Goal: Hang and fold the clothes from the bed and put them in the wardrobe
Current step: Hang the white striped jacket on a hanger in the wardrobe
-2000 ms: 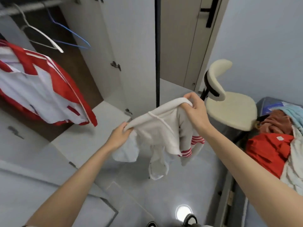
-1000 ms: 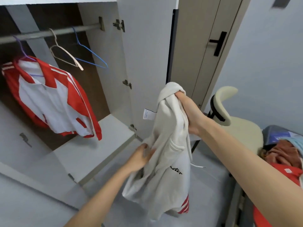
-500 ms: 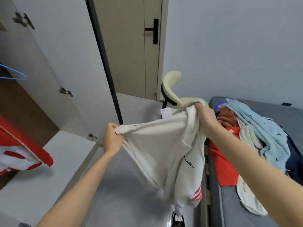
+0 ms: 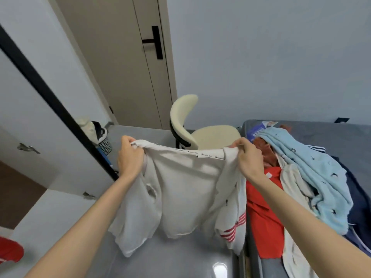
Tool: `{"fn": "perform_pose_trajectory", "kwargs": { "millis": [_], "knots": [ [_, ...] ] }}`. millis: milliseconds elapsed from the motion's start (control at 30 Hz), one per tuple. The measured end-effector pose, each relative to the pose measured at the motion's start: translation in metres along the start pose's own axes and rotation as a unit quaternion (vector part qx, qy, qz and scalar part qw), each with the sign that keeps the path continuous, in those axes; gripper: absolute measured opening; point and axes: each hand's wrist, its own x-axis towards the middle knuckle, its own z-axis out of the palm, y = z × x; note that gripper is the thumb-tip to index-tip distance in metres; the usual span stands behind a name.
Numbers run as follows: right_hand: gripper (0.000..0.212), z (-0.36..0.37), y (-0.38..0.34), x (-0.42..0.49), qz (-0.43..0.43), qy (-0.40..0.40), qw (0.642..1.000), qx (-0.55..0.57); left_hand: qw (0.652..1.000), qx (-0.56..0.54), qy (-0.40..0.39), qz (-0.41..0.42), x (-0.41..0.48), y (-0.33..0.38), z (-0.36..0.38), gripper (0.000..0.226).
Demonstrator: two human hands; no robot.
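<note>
A cream-white garment with red stripes [image 4: 184, 189] hangs spread out in the air in front of me, above the grey floor. My left hand [image 4: 129, 157] grips its top edge at the left end and my right hand [image 4: 248, 157] grips the top edge at the right end, so the edge is stretched between them. On the grey bed [image 4: 329, 133] at the right lies a pile of clothes: a light blue garment [image 4: 313, 177], a red one [image 4: 263, 221] and a dark blue one [image 4: 359, 207]. The wardrobe's open door [image 4: 34, 101] stands at the left.
A cream chair [image 4: 200, 131] stands behind the garment, beside the bed. A beige room door [image 4: 128, 63] with a black handle is at the back. A small basket [image 4: 102, 141] sits on the floor by the wardrobe door. A red garment's edge [image 4: 10, 249] shows at bottom left.
My view has turned from the wardrobe toward the bed. My hands have moved apart along the garment's top edge and now hold it stretched out wide.
</note>
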Motion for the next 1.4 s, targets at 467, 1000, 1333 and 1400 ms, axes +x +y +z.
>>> {"fn": "perform_pose_trajectory", "kwargs": {
  "millis": [467,1000,1333,1400],
  "knots": [
    [0.016,-0.027,0.006,0.18,0.169,-0.006,0.941,0.293,0.963,-0.034,-0.264,0.034,0.088,0.117,0.193,0.014],
    [0.043,0.016,0.04,0.41,-0.068,-0.018,0.99,-0.126,0.978,-0.144,-0.148,0.039,0.292,0.22,0.38,0.012],
    [0.05,0.121,0.155,0.537,0.029,-0.027,0.997,-0.072,0.975,-0.103,-0.193,-0.035,0.343,0.156,0.543,0.03],
    [0.05,0.144,0.185,0.546,0.08,-0.102,0.987,-0.097,0.96,-0.071,-0.262,-0.072,0.34,0.132,0.569,0.041]
  ]
}}
